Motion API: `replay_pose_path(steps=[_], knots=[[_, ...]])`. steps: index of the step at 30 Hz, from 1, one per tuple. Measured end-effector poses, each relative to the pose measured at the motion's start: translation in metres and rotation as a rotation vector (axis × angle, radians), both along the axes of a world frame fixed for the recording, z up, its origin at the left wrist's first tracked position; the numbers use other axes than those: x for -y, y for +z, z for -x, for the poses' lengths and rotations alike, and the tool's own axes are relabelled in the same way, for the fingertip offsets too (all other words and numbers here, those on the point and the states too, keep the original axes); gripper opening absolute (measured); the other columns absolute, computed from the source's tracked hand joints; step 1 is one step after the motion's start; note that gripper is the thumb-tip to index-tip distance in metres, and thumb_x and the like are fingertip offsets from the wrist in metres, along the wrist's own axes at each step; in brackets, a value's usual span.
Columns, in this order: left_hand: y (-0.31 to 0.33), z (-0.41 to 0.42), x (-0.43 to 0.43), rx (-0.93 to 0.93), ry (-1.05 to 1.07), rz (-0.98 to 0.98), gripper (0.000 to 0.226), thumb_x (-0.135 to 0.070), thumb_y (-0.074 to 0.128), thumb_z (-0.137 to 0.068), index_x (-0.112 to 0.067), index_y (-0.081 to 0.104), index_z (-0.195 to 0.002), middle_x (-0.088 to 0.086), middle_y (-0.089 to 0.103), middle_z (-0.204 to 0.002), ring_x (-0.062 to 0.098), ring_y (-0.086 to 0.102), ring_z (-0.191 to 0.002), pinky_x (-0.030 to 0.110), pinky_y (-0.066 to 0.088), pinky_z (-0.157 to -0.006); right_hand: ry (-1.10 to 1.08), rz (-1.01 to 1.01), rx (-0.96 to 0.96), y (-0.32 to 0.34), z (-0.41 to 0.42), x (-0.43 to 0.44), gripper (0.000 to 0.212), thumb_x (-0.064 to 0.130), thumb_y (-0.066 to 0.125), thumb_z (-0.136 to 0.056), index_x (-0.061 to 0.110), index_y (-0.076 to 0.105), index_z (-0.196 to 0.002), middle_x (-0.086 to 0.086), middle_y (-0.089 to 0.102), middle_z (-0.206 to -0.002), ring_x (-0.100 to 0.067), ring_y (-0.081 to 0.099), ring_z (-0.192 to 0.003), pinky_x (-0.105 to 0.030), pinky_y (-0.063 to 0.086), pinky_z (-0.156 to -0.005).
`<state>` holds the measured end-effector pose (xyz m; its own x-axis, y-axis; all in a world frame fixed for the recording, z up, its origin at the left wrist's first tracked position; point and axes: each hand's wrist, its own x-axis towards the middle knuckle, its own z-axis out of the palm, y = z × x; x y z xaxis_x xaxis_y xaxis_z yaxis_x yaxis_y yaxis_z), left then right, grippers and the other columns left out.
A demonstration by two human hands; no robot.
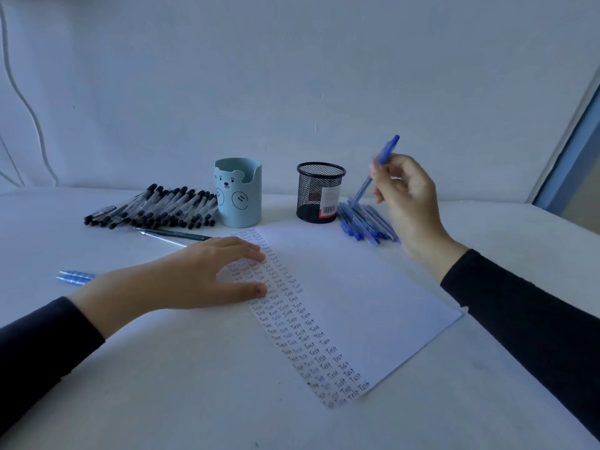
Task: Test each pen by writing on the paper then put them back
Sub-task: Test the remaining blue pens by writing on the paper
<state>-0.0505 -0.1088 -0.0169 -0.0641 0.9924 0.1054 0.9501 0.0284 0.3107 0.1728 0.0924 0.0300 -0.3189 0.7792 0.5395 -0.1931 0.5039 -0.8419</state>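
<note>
Blue pen is held up off the table at about 2 o'clock from the middle of the paper. It is tilted, its upper end toward 1 o'clock and its lower end down toward the heap of blue pens. The right hand grips it with curled fingers around the mid-barrel and hangs above that heap; hand and pen are slightly blurred.

The left hand lies flat on the table and the paper's 9 o'clock edge, fingers straight and a little spread, pointing toward 3 o'clock, with the fingertips resting on the writing. The sheet lies askew, its long side running from 11 to 5 o'clock. Columns of the word "Test" in black and blue ink run down its left strip; the rest of the sheet is bare.

At 12 o'clock of the paper stands a black mesh cup with a barcode label, the blue heap just beside it at 3 o'clock. At 11 o'clock stands a pale blue bear cup, with a row of black-capped pens lying at its 9 o'clock. Nearer, a dark green pen and a clear pen lie beside each other. Two blue pens rest well apart at 9 o'clock, beside the left wrist. Both forearms wear dark sleeves.
</note>
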Motion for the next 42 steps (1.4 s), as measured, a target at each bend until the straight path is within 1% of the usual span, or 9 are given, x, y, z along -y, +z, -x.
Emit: replay_pose_path(steps=[3, 7, 12, 15, 19, 25, 29, 37, 42], knots=[[-0.001, 0.001, -0.001, -0.007, -0.005, -0.003, 0.075, -0.091, 0.042, -0.063, -0.052, 0.047, -0.127, -0.030, 0.039, -0.140, -0.006, 0.036, -0.130, 0.022, 0.029, -0.112, -0.226, -0.069, 0.024, -0.009, -0.021, -0.029, 0.011, 0.008, 0.063, -0.090, 0.017, 0.056, -0.089, 0.005, 0.060, -0.084, -0.005, 0.060, -0.073, -0.023, 0.052, -0.075], [-0.002, 0.000, -0.001, 0.002, -0.006, 0.003, 0.071, -0.092, 0.042, -0.062, -0.056, 0.045, -0.124, -0.034, 0.037, -0.138, -0.009, 0.034, -0.129, 0.017, 0.025, -0.109, -0.378, -0.017, 0.372, -0.034, -0.034, -0.057, 0.010, 0.008, 0.067, -0.082, 0.005, 0.058, -0.087, 0.008, 0.057, -0.081, -0.006, 0.053, -0.075, -0.004, 0.038, -0.057], [-0.002, 0.000, -0.002, -0.002, -0.020, -0.019, 0.076, -0.092, 0.041, -0.061, -0.053, 0.046, -0.126, -0.033, 0.038, -0.138, -0.009, 0.035, -0.129, 0.017, 0.024, -0.109, -0.439, -0.017, 0.687, -0.052, -0.030, -0.066, 0.010, 0.023, 0.066, -0.084, 0.022, 0.060, -0.092, 0.017, 0.058, -0.082, -0.017, 0.058, -0.090, -0.034, 0.046, -0.085], [-0.002, 0.001, -0.002, 0.006, -0.020, -0.012, 0.072, -0.092, 0.042, -0.061, -0.056, 0.045, -0.124, -0.032, 0.038, -0.139, -0.008, 0.034, -0.130, 0.020, 0.025, -0.112, -0.477, -0.079, 0.798, -0.052, -0.027, -0.063, 0.013, 0.037, 0.060, -0.089, 0.027, 0.066, -0.093, 0.015, 0.065, -0.094, -0.017, 0.060, -0.096, -0.033, 0.036, -0.084], [0.009, -0.003, 0.001, 0.030, -0.029, 0.002, 0.075, -0.088, 0.042, -0.065, -0.049, 0.049, -0.128, -0.033, 0.041, -0.135, -0.010, 0.039, -0.123, 0.017, 0.029, -0.105, -0.413, -0.346, 0.694, -0.048, -0.019, -0.046, 0.011, 0.023, 0.058, -0.091, 0.028, 0.066, -0.087, 0.006, 0.067, -0.100, -0.022, 0.060, -0.095, -0.040, 0.042, -0.089], [0.058, 0.027, 0.026, 0.197, 0.077, 0.006, 0.031, -0.056, 0.071, -0.070, -0.030, 0.072, -0.086, -0.017, 0.070, -0.082, -0.004, 0.063, -0.076, 0.012, 0.045, -0.073, -0.009, -0.660, 0.506, -0.047, 0.015, 0.013, 0.012, 0.008, 0.063, -0.087, 0.015, 0.073, -0.087, 0.012, 0.062, -0.081, -0.010, 0.055, -0.082, -0.024, 0.040, -0.081], [0.066, 0.049, 0.045, 0.143, 0.115, 0.342, 0.016, -0.039, 0.079, -0.074, -0.031, 0.072, -0.087, -0.018, 0.071, -0.086, 0.004, 0.065, -0.083, 0.022, 0.046, -0.079, 0.109, -0.723, 0.543, -0.055, 0.021, 0.030, 0.013, 0.005, 0.067, -0.087, 0.016, 0.073, -0.089, 0.004, 0.068, -0.091, -0.012, 0.055, -0.091, -0.030, 0.041, -0.087], [0.073, 0.053, 0.054, 0.026, 0.159, 0.469, 0.018, -0.046, 0.078, -0.071, -0.042, 0.073, -0.088, -0.027, 0.068, -0.080, -0.011, 0.058, -0.073, 0.022, 0.039, -0.078, 0.140, -0.656, 0.559, -0.058, 0.018, 0.029, 0.014, 0.002, 0.067, -0.087, 0.015, 0.073, -0.089, 0.001, 0.069, -0.093, -0.017, 0.057, -0.096, -0.011, 0.035, -0.089], [0.083, 0.053, 0.062, -0.032, 0.215, 0.569, 0.022, -0.044, 0.078, -0.073, -0.040, 0.073, -0.094, -0.036, 0.062, -0.071, -0.017, 0.054, -0.065, 0.016, 0.034, -0.070, 0.162, -0.674, 0.570, -0.059, 0.019, 0.028, 0.016, 0.004, 0.067, -0.087, 0.020, 0.072, -0.088, 0.005, 0.068, -0.092, -0.017, 0.057, -0.095, -0.022, 0.040, -0.090]])
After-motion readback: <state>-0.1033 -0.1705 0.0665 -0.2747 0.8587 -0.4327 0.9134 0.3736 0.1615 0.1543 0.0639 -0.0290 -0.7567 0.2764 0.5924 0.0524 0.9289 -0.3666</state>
